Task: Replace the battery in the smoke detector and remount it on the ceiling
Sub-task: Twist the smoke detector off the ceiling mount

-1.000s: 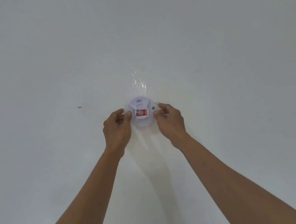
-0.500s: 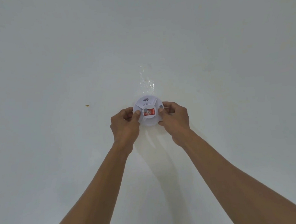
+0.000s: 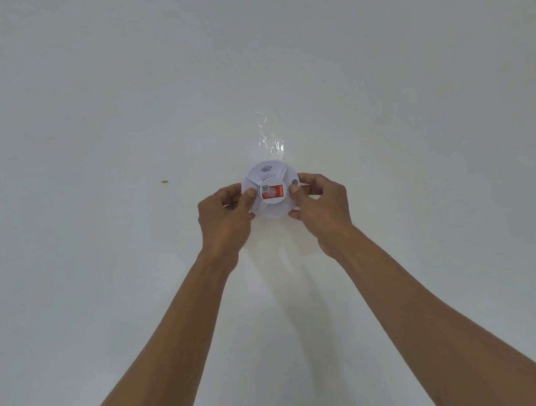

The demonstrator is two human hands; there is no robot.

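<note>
A round white smoke detector [image 3: 269,178] with a red label on its face sits against the white ceiling [image 3: 87,105] in the middle of the view. My left hand [image 3: 224,220] grips its left rim, thumb on the face. My right hand [image 3: 321,207] grips the right rim, thumb beside a small round button. Both arms reach up from the bottom of the frame. The detector's back and mount are hidden.
A strip of clear tape [image 3: 269,137] is stuck to the ceiling just above the detector. A small yellowish speck [image 3: 163,181] marks the ceiling to the left. The remainder is plain white ceiling.
Both hands closed in tighter on the detector's rim. The detector's face has turned slightly, and the red label now sits more level.
</note>
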